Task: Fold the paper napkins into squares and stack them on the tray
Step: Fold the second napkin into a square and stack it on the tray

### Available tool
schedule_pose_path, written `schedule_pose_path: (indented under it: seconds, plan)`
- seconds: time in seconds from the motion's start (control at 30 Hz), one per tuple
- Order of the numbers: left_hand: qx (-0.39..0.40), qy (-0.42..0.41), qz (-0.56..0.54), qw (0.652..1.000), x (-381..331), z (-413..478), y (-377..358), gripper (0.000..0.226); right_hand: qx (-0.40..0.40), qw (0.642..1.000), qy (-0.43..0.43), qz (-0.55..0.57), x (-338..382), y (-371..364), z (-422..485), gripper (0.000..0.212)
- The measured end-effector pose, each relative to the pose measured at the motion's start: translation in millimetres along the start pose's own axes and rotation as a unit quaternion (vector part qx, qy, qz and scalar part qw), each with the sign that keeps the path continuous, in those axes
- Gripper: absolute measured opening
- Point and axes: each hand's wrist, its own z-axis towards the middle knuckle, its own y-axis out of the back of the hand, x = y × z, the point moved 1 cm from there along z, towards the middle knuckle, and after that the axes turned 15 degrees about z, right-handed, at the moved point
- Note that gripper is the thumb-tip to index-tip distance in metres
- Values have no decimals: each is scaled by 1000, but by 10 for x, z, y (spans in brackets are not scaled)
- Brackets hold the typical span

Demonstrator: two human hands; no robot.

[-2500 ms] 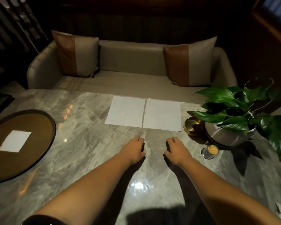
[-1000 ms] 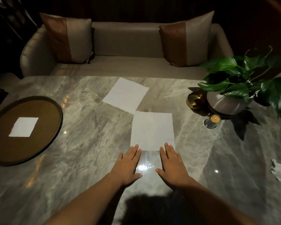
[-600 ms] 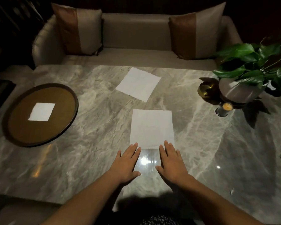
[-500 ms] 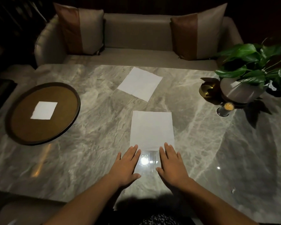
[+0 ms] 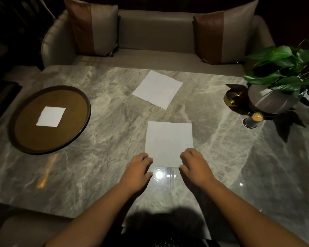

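- Tray (image 5: pixel 82 122), worktop's left: one folded square (image 5: pixel 50 116) at centre, the stack's base.
- Left hand (image 5: pixel 138 169): fingers curled at the near napkin (image 5: pixel 169 142)'s near left corner; grip unclear.
- Right hand (image 5: pixel 194 165): likewise at the right corner, probably to lift that edge.
- Second napkin (image 5: pixel 157 89): behind, skewed, waiting.

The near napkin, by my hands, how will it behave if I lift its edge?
The near napkin looks thin and flat, so probably floppy and very light. On the glossy marble table it may slide. Faint creases suggest it folds easily.
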Motion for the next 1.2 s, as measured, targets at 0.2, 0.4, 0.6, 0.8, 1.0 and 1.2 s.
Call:
schedule_pose_path:
  seconds: [0.2,0.4,0.6,0.8,1.0,1.2]
  plan:
    - [-12,61,8,998,168,203,-48,43,-19,998,-45,30,-283,-71,131,33]
    - [-80,103,-13,991,52,221,-183,26,-58,993,-49,90,-285,-132,108,23]
    - [-79,133,-31,987,23,293,-156,9,-69,990,-72,98,-254,-120,158,14]
    - [-4,131,-64,989,116,417,65,13,-71,989,-48,124,-241,-25,205,15]
    - [57,78,-108,989,158,611,460,32,32,999,41,4,-109,-20,290,82]
    - [37,46,-120,991,213,694,546,35,-67,993,54,78,-20,141,450,17]
